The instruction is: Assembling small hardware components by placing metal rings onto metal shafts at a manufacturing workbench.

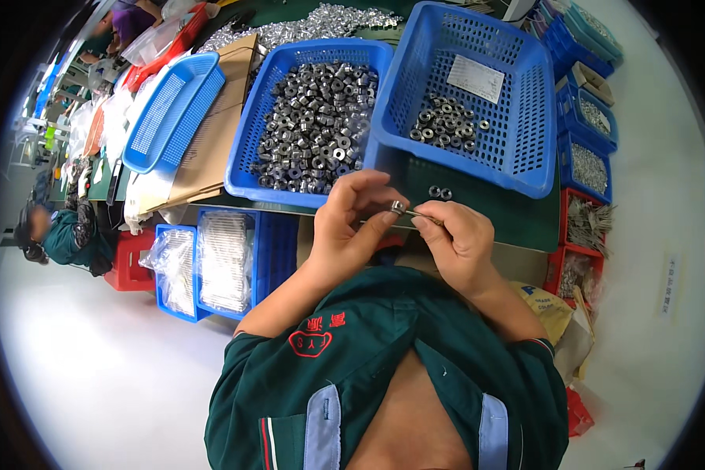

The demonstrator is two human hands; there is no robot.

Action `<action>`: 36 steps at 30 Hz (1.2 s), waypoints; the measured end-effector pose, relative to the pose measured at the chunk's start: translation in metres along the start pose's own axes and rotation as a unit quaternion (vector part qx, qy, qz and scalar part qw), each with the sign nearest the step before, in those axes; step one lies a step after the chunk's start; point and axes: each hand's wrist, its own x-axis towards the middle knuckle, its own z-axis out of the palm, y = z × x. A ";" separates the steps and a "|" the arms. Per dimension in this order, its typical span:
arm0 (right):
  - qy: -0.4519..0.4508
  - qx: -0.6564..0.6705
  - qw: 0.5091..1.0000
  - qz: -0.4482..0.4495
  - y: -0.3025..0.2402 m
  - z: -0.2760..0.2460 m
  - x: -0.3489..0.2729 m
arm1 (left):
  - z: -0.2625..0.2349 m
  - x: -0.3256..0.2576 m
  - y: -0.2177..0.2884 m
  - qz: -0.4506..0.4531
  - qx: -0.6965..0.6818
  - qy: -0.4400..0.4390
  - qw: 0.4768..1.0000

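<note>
Between the thumb and fingers of my left hand [346,227] is a small metal ring [398,207]. My right hand [460,241] pinches a thin metal rod [421,214], whose tip meets the ring; whether it passes into the hole I cannot tell. Both hands are close together over the near table edge. Two loose metal rings [440,193] lie on the green tabletop just beyond my right hand. Past my left hand stands a blue basket [239,168] full of dark and shiny metal rings. The larger blue basket [539,117] at the right holds a smaller heap of rings and a white paper slip [475,78].
Many silvery parts [321,27] are spread at the back of the table. Cardboard [204,149] and an empty light-blue basket [145,145] lie left. Bins of parts [590,168] stand right. Below the table at left are crates [227,262]; a person [66,235] sits further off.
</note>
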 end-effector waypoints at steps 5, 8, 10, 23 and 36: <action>0.033 0.019 0.998 0.044 -0.008 -0.003 -0.005 | -0.001 0.007 0.007 -0.009 -0.102 0.076 0.992; 0.033 0.073 0.986 0.143 -0.011 -0.007 -0.007 | -0.001 0.005 0.006 0.011 -0.042 0.035 0.998; 0.027 0.058 0.993 0.102 -0.010 -0.008 0.000 | 0.002 0.004 0.005 0.022 0.006 0.022 0.999; -0.066 -0.140 0.986 -0.064 -0.002 -0.019 0.008 | 0.002 0.011 0.009 0.163 0.297 -0.082 0.937; -0.043 0.099 0.955 0.276 0.002 -0.015 -0.012 | 0.014 0.031 0.019 0.260 0.391 -0.157 0.869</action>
